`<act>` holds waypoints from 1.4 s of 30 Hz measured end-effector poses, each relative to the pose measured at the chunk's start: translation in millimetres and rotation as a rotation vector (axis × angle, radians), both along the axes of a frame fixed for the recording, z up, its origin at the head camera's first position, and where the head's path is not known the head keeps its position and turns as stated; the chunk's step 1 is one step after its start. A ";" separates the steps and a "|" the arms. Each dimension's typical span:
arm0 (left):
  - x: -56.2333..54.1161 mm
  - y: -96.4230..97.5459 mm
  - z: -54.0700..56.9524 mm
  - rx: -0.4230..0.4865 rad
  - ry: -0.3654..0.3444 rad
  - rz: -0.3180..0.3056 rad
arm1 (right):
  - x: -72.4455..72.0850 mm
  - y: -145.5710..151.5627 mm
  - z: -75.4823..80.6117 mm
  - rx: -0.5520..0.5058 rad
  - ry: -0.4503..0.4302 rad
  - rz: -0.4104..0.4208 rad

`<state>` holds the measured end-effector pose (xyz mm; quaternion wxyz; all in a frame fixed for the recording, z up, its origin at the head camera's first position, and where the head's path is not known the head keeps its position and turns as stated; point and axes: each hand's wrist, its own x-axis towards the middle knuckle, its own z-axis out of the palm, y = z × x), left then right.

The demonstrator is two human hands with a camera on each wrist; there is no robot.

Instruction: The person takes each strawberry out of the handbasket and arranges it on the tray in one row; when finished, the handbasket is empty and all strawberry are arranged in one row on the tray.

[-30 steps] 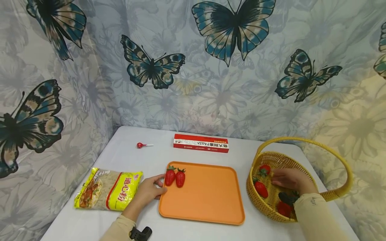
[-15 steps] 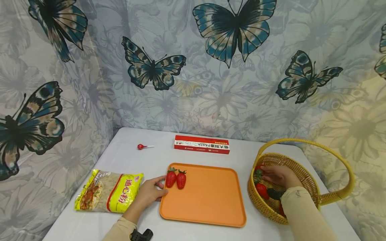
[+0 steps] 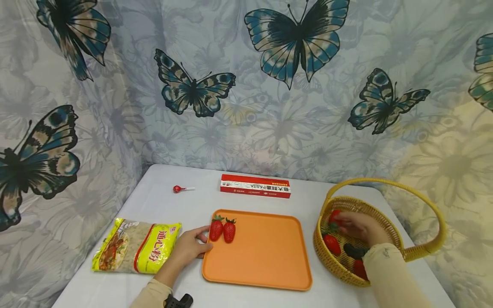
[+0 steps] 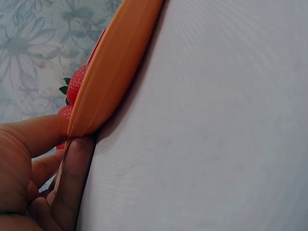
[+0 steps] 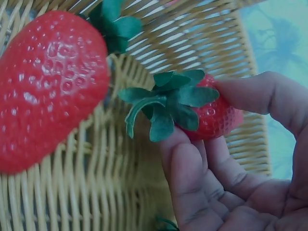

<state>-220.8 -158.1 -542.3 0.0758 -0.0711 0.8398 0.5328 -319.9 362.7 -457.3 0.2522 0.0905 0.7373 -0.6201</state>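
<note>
A butterfly-print cloth (image 3: 246,137) hangs behind the white table (image 3: 161,203). At right stands the basket (image 3: 327,261), its handle arched up; mid-table, the orange tray (image 3: 265,256) lies flat. At left is a yellow bag (image 3: 136,247), and at the far side, beyond the tray, a red box (image 3: 255,186). The left hand (image 3: 191,246) pinches the tray's left edge. The right hand (image 3: 360,226), inside the basket, has thumb and fingers closed round a strawberry (image 5: 219,115) at the far left of the weave; whether it is off the bottom I cannot tell. Nearer in the basket are a second berry (image 3: 332,245), a dark thing (image 3: 354,251) and a third berry (image 3: 360,269). Two berries (image 3: 229,231) sit side by side in the tray's far left corner. Smallest is a lollipop (image 3: 178,188), far left. The step in hand looks like picking a strawberry out; the next move would call for a firm but light pinch and a lift clear of rim and handle, while the left hand steadies the tray.
</note>
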 end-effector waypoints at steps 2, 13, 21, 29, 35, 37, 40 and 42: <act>0.8 -1.4 0.2 0.010 0.007 0.002 | 4.5 1.0 5.0 0.019 0.016 0.009; 3.7 -2.9 -0.2 0.021 0.028 0.024 | 41.8 -5.2 36.3 0.063 0.144 0.052; 3.9 -2.9 -1.7 0.014 0.026 0.046 | 74.3 -36.6 56.6 -0.147 0.230 0.204; 5.6 -3.0 -2.6 0.022 0.040 0.038 | 78.1 -91.1 53.7 -0.174 0.219 0.170; 4.8 0.4 -3.5 0.013 0.035 0.031 | 66.0 -133.8 25.0 -0.289 0.125 0.128; 4.7 2.1 -3.8 0.004 0.027 0.031 | 62.0 -149.6 12.1 -0.248 0.125 0.121; 4.2 3.5 -3.7 -0.001 0.023 0.031 | 56.6 -175.8 -3.7 -0.145 0.159 0.120; 3.7 3.8 -2.5 -0.003 0.029 0.031 | 53.4 -192.8 -11.6 -0.082 0.179 0.116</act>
